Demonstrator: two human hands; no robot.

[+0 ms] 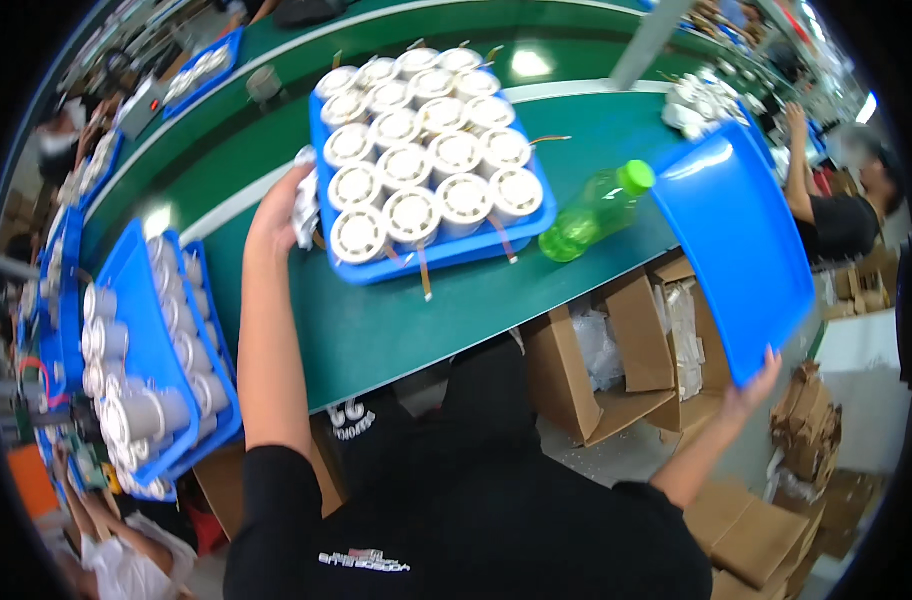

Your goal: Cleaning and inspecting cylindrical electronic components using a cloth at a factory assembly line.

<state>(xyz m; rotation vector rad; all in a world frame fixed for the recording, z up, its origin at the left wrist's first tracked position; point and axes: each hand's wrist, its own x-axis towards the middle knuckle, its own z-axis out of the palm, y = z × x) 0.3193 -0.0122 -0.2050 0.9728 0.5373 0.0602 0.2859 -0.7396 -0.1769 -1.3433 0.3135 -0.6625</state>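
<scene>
My right hand [751,387] grips the lower end of an empty blue plastic tray [741,250], which is held up tilted beyond the table's edge. On the green table a second blue tray [376,272] carries rows of white cylindrical parts [408,165] with slotted round tops. Thin wires and flat strips stick out from several of them. At this tray's left side my left hand [279,208] is closed around a white crumpled cloth or tissue [306,200]; some of its fingers are hidden. Between the two trays a green bottle [596,212] with a bright green cap leans over.
Stacked blue trays [191,440] with more white parts stand at the left. Open cardboard boxes [566,375] sit below the table edge, with flattened cardboard [811,425] at the right. White parts [701,103] are heaped at the far right, near a co-worker [846,225].
</scene>
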